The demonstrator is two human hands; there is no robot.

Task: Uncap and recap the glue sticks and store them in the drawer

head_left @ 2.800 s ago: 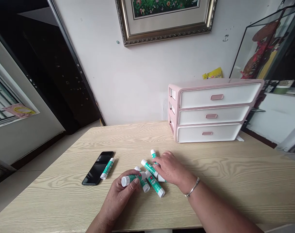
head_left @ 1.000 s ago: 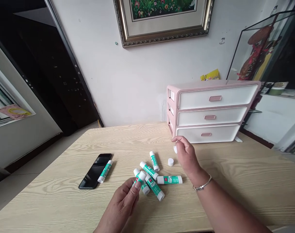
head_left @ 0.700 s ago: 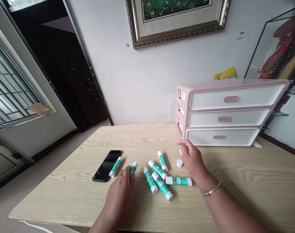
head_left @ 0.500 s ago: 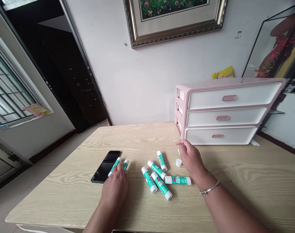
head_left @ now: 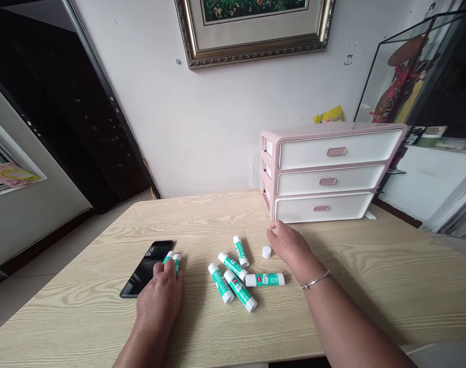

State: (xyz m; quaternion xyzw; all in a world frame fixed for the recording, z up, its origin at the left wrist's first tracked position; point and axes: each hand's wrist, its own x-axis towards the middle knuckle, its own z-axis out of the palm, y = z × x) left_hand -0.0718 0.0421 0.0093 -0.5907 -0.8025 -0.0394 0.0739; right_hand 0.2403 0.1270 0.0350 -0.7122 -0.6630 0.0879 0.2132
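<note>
My left hand (head_left: 161, 291) is closed around two green-and-white glue sticks (head_left: 177, 260), which lie side by side at the right edge of a black phone (head_left: 144, 271). Its fingertips are partly hidden. My right hand (head_left: 288, 243), wearing a silver bangle, hovers near the drawer unit with its fingers curled; a small whitish bit shows at the fingertips, too little to name. Just left of that hand sits a round white cap (head_left: 266, 252) on the table. Between my hands lie several more glue sticks (head_left: 240, 291), one of them crosswise (head_left: 265, 279).
A pink-and-white drawer unit (head_left: 325, 181) stands at the back right of the wooden table (head_left: 202, 209), with a yellow packet (head_left: 328, 115) at its top. Behind is a wall with a framed picture (head_left: 256, 48). A glass case (head_left: 401, 76) is at the far right.
My left hand has drawn its two glue sticks together, where they were apart before. My right hand's fingers have shifted slightly. The whole view has turned a little to the right.
</note>
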